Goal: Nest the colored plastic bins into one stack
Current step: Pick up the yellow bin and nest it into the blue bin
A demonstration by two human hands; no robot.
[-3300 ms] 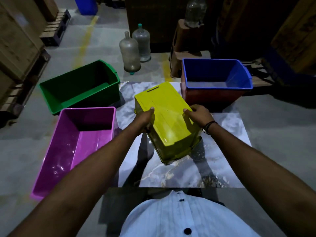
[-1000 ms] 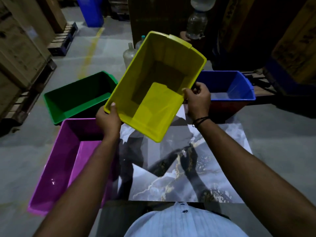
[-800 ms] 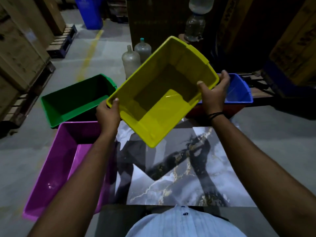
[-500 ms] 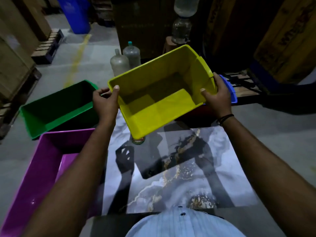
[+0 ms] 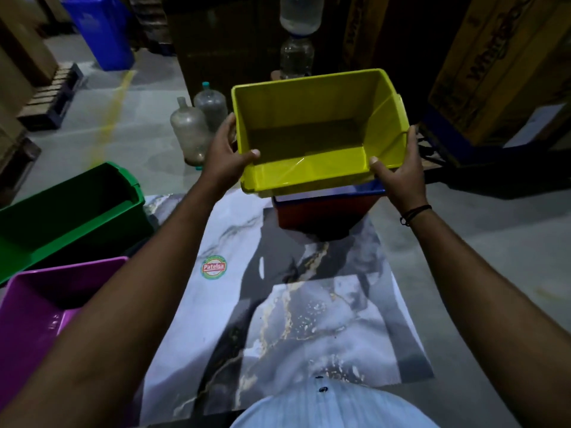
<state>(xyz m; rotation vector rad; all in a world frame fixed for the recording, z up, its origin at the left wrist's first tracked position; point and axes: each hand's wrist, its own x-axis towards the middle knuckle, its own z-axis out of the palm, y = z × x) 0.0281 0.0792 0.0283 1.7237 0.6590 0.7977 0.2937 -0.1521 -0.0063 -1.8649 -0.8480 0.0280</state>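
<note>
I hold a yellow plastic bin (image 5: 312, 168) upright, its opening facing up, directly over the blue bin (image 5: 367, 190). The blue bin sits nested in a red bin (image 5: 315, 214), and only a strip of its rim shows under the yellow one. My left hand (image 5: 224, 156) grips the yellow bin's left rim, thumb inside. My right hand (image 5: 398, 171) grips its right rim the same way. A green bin (image 5: 71, 211) and a purple bin (image 5: 46, 304) stand open on the floor at the left.
A marble-patterned sheet (image 5: 278, 304) with a round sticker lies on the concrete floor under my arms. Two large water bottles (image 5: 197, 128) stand behind the bins. Wooden crates, pallets and cardboard boxes line the sides; a blue barrel (image 5: 102, 29) stands far back left.
The yellow bin was turned from upside down to upright, then carried forward and right. It now hovers level over the blue bin, hiding most of it.
</note>
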